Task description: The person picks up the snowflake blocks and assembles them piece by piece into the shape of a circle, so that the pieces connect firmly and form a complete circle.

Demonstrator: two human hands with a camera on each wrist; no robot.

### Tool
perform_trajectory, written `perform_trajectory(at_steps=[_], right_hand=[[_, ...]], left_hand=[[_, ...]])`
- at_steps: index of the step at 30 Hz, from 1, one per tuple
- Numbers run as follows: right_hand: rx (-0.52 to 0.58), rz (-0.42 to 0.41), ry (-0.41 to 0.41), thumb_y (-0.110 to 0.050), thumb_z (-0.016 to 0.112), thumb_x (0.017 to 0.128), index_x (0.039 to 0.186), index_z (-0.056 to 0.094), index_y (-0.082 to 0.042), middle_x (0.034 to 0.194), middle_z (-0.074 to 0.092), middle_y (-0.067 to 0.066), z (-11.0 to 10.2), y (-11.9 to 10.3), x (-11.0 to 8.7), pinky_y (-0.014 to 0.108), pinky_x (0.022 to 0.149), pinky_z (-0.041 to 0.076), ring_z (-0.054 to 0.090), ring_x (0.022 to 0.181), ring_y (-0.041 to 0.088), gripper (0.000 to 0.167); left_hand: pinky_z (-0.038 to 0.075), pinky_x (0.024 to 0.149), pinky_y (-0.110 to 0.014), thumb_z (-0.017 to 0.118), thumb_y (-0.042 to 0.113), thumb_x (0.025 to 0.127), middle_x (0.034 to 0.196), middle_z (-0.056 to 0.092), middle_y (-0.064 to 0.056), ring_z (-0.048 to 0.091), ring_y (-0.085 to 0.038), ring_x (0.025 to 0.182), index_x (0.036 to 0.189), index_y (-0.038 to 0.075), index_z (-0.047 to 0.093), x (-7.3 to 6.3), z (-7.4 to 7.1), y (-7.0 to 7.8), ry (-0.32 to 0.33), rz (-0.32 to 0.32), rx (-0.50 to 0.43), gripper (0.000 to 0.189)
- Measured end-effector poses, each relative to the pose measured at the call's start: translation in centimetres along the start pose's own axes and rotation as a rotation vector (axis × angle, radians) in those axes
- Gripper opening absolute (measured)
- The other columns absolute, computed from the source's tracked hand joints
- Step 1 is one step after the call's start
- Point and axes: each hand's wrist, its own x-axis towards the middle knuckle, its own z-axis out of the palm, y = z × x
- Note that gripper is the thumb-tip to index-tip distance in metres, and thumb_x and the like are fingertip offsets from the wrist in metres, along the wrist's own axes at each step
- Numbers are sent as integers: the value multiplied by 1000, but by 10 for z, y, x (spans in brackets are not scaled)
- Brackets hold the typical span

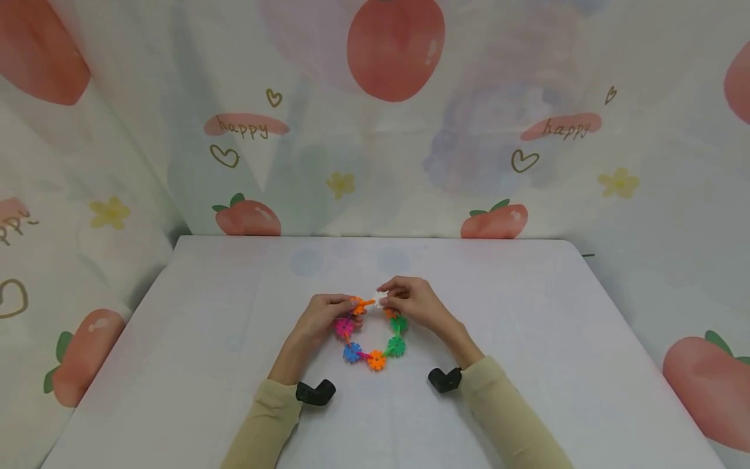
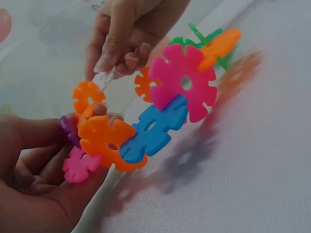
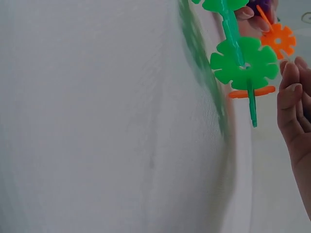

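A ring-shaped chain of notched plastic snowflake discs [image 1: 377, 360] hangs between both hands over the table. It has orange, pink, blue, green and purple pieces slotted into one another. My left hand [image 1: 314, 320] pinches the chain at its upper left, by a purple disc [image 2: 69, 130] and an orange disc [image 1: 359, 305]. Across from it, my right hand [image 1: 420, 305] pinches a white disc [image 1: 380, 299], mostly covered by the fingers. In the left wrist view, the white piece meets the edge of an orange disc [image 2: 89, 97]. Green discs [image 3: 245, 63] dangle on the right side.
A white-covered table [image 1: 176, 365] lies under the hands, its far edge meeting a printed cloth backdrop [image 1: 375, 143]. More printed cloth hangs at left and right. Black wrist cameras [image 1: 316, 393] sit at both sleeve cuffs.
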Motion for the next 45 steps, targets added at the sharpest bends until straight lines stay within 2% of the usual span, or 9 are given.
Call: perform_trajectory(at_steps=[7, 14, 17, 21, 24, 29, 32, 37, 45], right_hand=[[98, 40, 17, -9, 72, 96, 116, 74, -4, 91, 76, 11, 0, 1, 1, 26, 68, 59, 69, 73, 20, 21], [111, -3, 28, -10, 72, 97, 116, 75, -4, 94, 76, 11, 2, 1, 1, 24, 68, 58, 69, 75, 20, 20], [74, -12, 46, -14, 72, 97, 118, 74, -4, 93, 75, 11, 3, 1, 1, 24, 71, 58, 69, 78, 20, 23], [-87, 1, 65, -26, 74, 96, 126, 72, -8, 99, 75, 6, -1, 0, -3, 27, 77, 56, 68, 87, 19, 34], [-206, 57, 4, -31, 75, 95, 126, 72, -10, 103, 74, 3, -12, -3, -10, 31, 81, 55, 66, 93, 18, 38], [-290, 155, -194, -29, 79, 90, 113, 77, -8, 101, 74, 1, -27, -5, -16, 34, 83, 55, 63, 91, 16, 31], [-328, 107, -238, -23, 78, 92, 109, 79, -6, 102, 77, 3, -26, -4, -15, 34, 84, 56, 65, 91, 16, 25], [-337, -8, -158, -15, 73, 96, 110, 79, -5, 105, 78, 6, -19, 2, -11, 35, 84, 58, 68, 91, 17, 18], [-306, -43, -106, -15, 73, 95, 111, 79, -5, 106, 79, 6, -16, 7, -11, 34, 81, 59, 69, 89, 17, 20]], left_hand=[[64, 80, -36, 63, 7, 102, 94, 78, -17, 77, -18, 74, 128, -12, 65, 3, 2, 0, -2, -46, -101, 33], [64, 79, -38, 61, 3, 101, 88, 78, -17, 77, -19, 73, 125, -17, 63, 3, 5, -1, -1, -11, -134, 31], [64, 80, -38, 61, 3, 101, 88, 77, -15, 77, -19, 73, 123, -16, 65, 3, 6, -1, 10, -6, -131, 30], [64, 80, -37, 59, 5, 103, 93, 77, -16, 77, -18, 74, 124, -15, 64, 2, 7, 1, 4, -4, -82, 30], [64, 80, -36, 58, 6, 103, 98, 76, -20, 76, -18, 75, 130, -12, 63, 1, 7, 4, -6, -7, -59, 32], [64, 79, -34, 58, 7, 103, 98, 76, -18, 76, -18, 75, 135, -8, 61, -1, 4, 6, -7, -27, -58, 35], [64, 80, -34, 58, 7, 104, 96, 75, -16, 76, -18, 74, 136, -7, 60, -2, 1, 4, -16, -39, -58, 35], [63, 82, -34, 56, 9, 104, 93, 76, -15, 75, -18, 76, 141, -1, 60, -3, -1, 3, -44, -27, -35, 38], [63, 82, -35, 55, 8, 105, 97, 75, -16, 75, -18, 77, 139, -1, 62, -2, 1, 1, -43, -21, -23, 36]])
